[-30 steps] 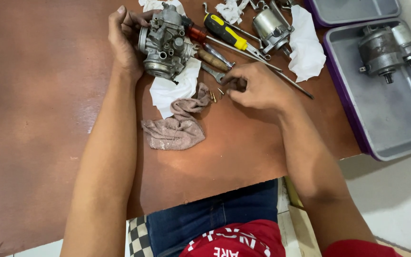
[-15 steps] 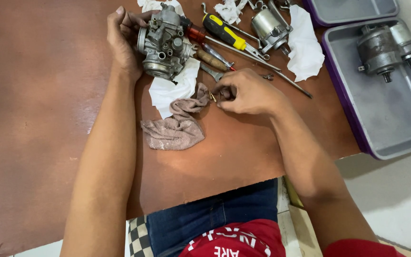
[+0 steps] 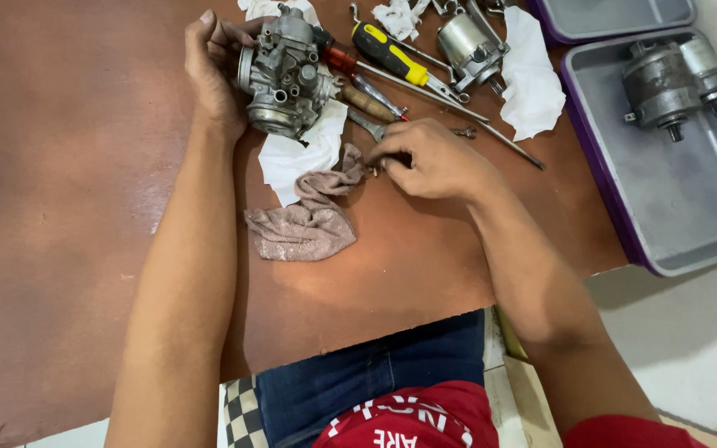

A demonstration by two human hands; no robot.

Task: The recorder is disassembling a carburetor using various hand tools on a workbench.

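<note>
Two hands at work: both on the brown table (image 3: 85, 207), near its far edge.
Right grip: the right hand (image 3: 429, 158) is pinched nearly shut, fingertips (image 3: 379, 162) closed on something small and metallic just beside the rag; the piece is too tiny to name.
Change, right: half a second ago this hand sat at almost the same spot with the fingers drawn together; a second ago it lay a little farther right, over the tool shafts. It has drawn toward the rag and tightened.
Reading of that: I judge a small part has been picked from the table and is now being held or turned between the fingertips.
Left grip: the left hand (image 3: 213, 70) is wrapped around the side of a grey metal carburetor (image 3: 285, 73), fingers curled, holding it upright on white paper (image 3: 300, 153).
Change, left: none; hand and carburetor stay where they were.
Beside the grips: a crumpled beige rag (image 3: 304, 220) lies between the two forearms, touching the paper.
Farther out: a yellow-and-black screwdriver (image 3: 392, 56), a red-handled one and a wooden-handled tool fan out beyond the right hand.
Right edge: a purple-rimmed grey tray (image 3: 624, 224) overhangs the table, holding a cylindrical motor (image 3: 674, 75).
</note>
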